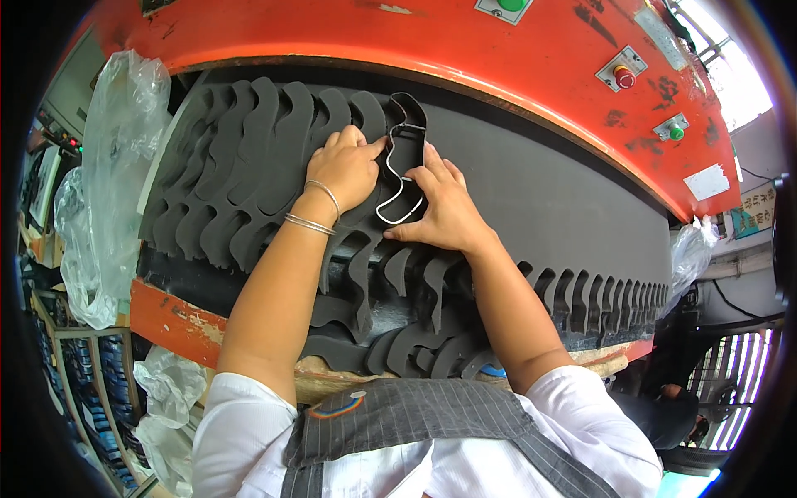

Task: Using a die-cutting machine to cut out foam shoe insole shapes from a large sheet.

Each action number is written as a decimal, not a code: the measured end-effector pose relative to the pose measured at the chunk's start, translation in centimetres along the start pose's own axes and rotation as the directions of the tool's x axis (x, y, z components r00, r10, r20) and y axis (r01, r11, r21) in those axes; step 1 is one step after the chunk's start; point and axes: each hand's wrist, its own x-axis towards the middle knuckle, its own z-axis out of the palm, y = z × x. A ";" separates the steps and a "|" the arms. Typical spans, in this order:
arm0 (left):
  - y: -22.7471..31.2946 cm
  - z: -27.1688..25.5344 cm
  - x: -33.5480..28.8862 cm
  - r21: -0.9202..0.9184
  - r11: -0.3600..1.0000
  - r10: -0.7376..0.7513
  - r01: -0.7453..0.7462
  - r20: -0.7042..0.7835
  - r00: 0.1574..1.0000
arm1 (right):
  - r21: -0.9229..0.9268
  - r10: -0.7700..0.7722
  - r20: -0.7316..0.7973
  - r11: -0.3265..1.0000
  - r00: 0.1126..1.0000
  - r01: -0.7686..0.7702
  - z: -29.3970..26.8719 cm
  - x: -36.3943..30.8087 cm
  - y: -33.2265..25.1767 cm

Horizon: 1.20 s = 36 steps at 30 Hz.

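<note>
A metal cutting die (395, 168), a wavy closed outline with cross bars, stands on a dark grey foam sheet (531, 191). My right hand (448, 203) grips the die's lower right side, thumb near its bottom end and fingers along its right edge. On the left, my left hand (344, 170) rests over the cut foam with its fingers apart, the index fingertip at the die's left edge. The undersides of its other fingers are hidden. Wavy cut foam pieces (257, 137) fill the sheet to the left of the die.
An orange machine beam (349, 37) spans the far side, carrying a red button (623, 76) and green buttons (677, 132). Loose foam pieces (407, 349) lie at the near edge. Clear plastic bags (116, 183) hang on the left. Toothed foam offcuts line the near right.
</note>
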 end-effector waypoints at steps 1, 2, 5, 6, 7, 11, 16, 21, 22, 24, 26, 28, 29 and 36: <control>0.3 -0.2 0.1 0.018 1.000 -0.010 0.010 0.019 1.000 | 0.003 0.010 0.010 1.000 1.000 -0.010 -0.2 0.0 0.0; 0.6 -0.5 0.3 0.036 0.999 -0.020 0.019 0.036 0.999 | 0.006 0.008 0.007 1.000 1.000 -0.008 -0.5 0.0 0.0; 1.5 -1.0 0.8 0.055 0.998 -0.018 0.015 0.065 0.998 | -0.006 0.009 -0.002 1.000 1.000 -0.009 -1.2 -0.3 0.3; 2.0 -0.9 0.8 0.047 0.999 -0.019 0.015 0.090 0.996 | -0.028 0.024 0.007 0.999 1.000 -0.024 -1.1 -0.7 0.8; 2.0 -0.8 0.5 0.060 0.998 -0.027 0.022 0.082 0.996 | -0.043 0.031 0.017 0.999 0.999 -0.030 -1.3 -0.9 0.5; 1.4 -1.3 1.8 -0.191 0.980 -0.057 0.054 -0.008 0.998 | 0.241 0.104 0.006 0.965 0.995 -0.102 -6.0 -3.1 1.2; 8.1 -5.1 2.8 -0.543 0.840 -0.127 -0.017 -0.228 0.965 | -0.029 -0.064 -0.772 0.997 0.632 0.066 -16.5 -9.6 10.2; 18.9 -8.5 7.0 -0.421 0.767 0.285 -0.484 -0.452 0.845 | -0.039 -0.039 -0.999 0.985 0.003 -0.167 -32.1 -12.5 22.1; 20.3 -9.8 7.0 -0.370 0.788 0.323 -0.492 -0.433 0.842 | -0.063 -0.118 -0.990 0.843 -0.071 -0.534 -34.5 -13.5 24.4; 21.2 -10.4 8.8 -0.193 0.876 0.339 -0.441 -0.404 0.850 | -0.041 -0.119 -0.990 0.759 -0.077 -0.650 -37.5 -14.5 28.3; 21.5 -9.3 9.3 0.192 0.829 0.556 -0.525 -0.379 0.739 | -0.436 -0.599 -0.651 -0.208 0.467 -0.875 -39.8 -16.8 32.2; 22.5 -8.2 7.3 0.034 0.868 0.457 -0.495 -0.443 0.771 | -0.317 -0.723 -0.568 -0.249 0.394 -0.915 -42.0 -19.8 33.8; 21.4 -7.9 3.4 -0.049 0.909 0.360 -0.413 -0.404 0.841 | -0.497 -0.705 -0.532 -0.188 0.469 -0.847 -37.8 -19.7 31.7; 22.8 -0.2 -12.6 -0.486 0.823 0.100 -0.293 -0.385 0.917 | -0.335 -0.306 -0.772 0.941 0.557 0.051 -21.4 -25.8 16.2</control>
